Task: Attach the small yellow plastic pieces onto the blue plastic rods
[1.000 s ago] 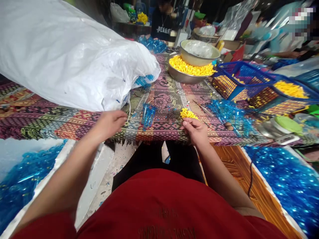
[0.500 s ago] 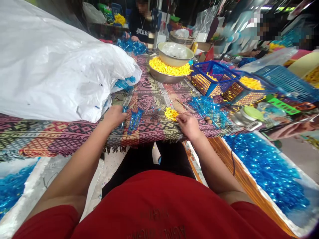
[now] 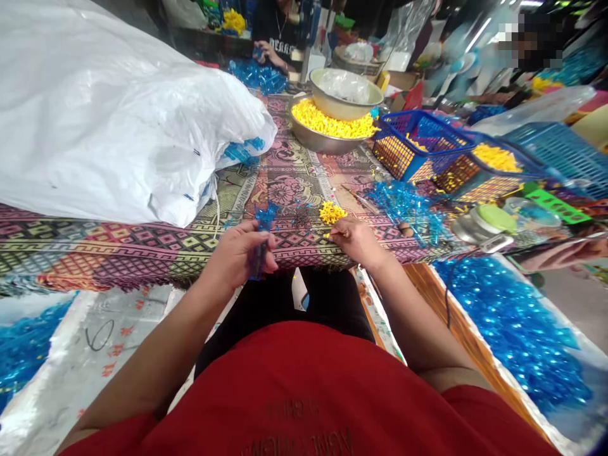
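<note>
My left hand [image 3: 240,253] is closed around several translucent blue plastic pieces [image 3: 264,234], long and narrow, held roughly upright over the front edge of the table. Between the fingertips of my right hand [image 3: 356,242] is a small yellow plastic piece [image 3: 327,235]. Just beyond those fingers lies a little heap of yellow pieces [image 3: 331,212]. Left of that heap, a scatter of tiny dark bits [image 3: 301,216], too small to name, rests on the patterned cloth [image 3: 289,190].
A big white plastic bag [image 3: 142,126] covers the table's left side. Farther back are a metal basin [image 3: 327,144] of yellow pieces and blue baskets [image 3: 413,155]. Loose blue pieces [image 3: 403,206] and a small scale [image 3: 484,221] lie rightward. A person [image 3: 275,38] sits opposite.
My left hand has gathered the blue pieces from the cloth and brought them rightward and nearer to me. My right hand has drawn slightly back from the yellow heap with a piece.
</note>
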`<control>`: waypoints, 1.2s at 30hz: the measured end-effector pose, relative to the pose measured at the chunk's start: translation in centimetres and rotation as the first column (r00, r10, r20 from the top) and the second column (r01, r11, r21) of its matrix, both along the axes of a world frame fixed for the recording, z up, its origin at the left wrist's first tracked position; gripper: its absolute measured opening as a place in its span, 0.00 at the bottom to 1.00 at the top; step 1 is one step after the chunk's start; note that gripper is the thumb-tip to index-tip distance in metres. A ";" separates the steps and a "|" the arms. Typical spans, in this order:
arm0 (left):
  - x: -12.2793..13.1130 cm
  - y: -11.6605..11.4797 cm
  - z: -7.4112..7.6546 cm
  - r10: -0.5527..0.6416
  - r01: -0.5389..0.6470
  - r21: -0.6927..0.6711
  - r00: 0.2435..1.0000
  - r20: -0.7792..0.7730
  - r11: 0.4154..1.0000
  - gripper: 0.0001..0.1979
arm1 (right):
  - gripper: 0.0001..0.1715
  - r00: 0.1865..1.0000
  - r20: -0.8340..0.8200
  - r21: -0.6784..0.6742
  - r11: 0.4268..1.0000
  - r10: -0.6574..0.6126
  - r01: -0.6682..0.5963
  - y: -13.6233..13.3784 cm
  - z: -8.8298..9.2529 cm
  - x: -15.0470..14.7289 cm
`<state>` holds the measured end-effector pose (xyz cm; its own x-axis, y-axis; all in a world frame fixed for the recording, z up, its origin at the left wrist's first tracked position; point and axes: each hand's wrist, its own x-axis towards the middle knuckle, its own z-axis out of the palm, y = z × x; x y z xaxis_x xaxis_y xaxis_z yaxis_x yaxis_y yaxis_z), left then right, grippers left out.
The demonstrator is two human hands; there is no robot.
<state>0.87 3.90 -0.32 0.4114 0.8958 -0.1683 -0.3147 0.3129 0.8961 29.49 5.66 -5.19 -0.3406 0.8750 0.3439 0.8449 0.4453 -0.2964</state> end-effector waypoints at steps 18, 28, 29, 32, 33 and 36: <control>4.2 -3.4 -1.5 -0.024 0.022 -0.114 1.000 -0.015 0.993 0.14 | 0.06 0.932 -0.361 -0.037 0.999 -0.003 -0.011 -1.8 0.4 -2.7; 5.7 -4.0 -1.6 -0.033 0.025 -0.080 0.995 -0.095 0.996 0.10 | 0.06 0.794 -0.559 0.141 0.971 0.239 -0.192 -4.3 2.8 -7.0; 5.8 -4.1 -1.6 -0.027 0.019 -0.078 0.995 -0.096 0.997 0.09 | 0.06 0.801 -0.545 0.151 0.968 0.250 -0.199 -4.3 2.8 -7.1; 5.8 -4.3 -1.6 -0.002 -0.006 -0.081 0.995 -0.097 0.997 0.09 | 0.08 0.829 -0.497 0.155 0.966 0.256 -0.205 -4.3 2.6 -7.2; 5.8 -4.3 -1.6 0.006 -0.013 -0.081 0.995 -0.095 0.997 0.09 | 0.08 0.838 -0.485 0.150 0.968 0.249 -0.201 -4.3 2.5 -7.2; 5.7 -4.3 -1.9 0.007 -0.013 -0.076 0.996 -0.088 0.997 0.08 | 0.10 0.861 -0.459 0.141 0.975 0.220 -0.174 -4.3 2.2 -7.2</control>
